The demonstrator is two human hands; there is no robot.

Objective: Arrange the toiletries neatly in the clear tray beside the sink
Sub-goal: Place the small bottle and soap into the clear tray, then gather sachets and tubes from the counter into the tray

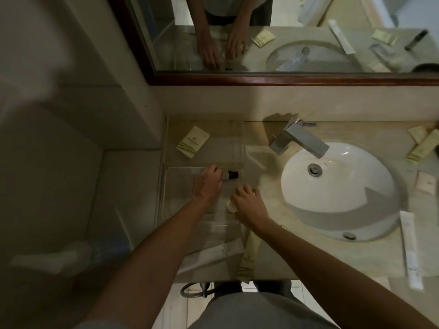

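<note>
A clear tray (pixel 180 217) sits on the counter left of the sink (pixel 339 191). My left hand (pixel 207 184) reaches over the tray's far edge, closed on a small bottle with a black cap (pixel 231 175). My right hand (pixel 248 205) rests at the tray's right rim, fingers around a small round pale item (pixel 231 206), possibly a soap. A beige sachet (pixel 193 145) lies inside a second clear box (pixel 235 148) behind the tray. A white packet (pixel 218 251) and a long beige packet (pixel 248 256) lie near the counter's front edge.
A chrome faucet (pixel 299 137) stands behind the basin. More beige packets (pixel 421 148) lie at the far right, a small cream packet (pixel 426 184) below them, and a long white wrapped stick (pixel 411 250) right of the sink. A mirror (pixel 285 34) hangs above.
</note>
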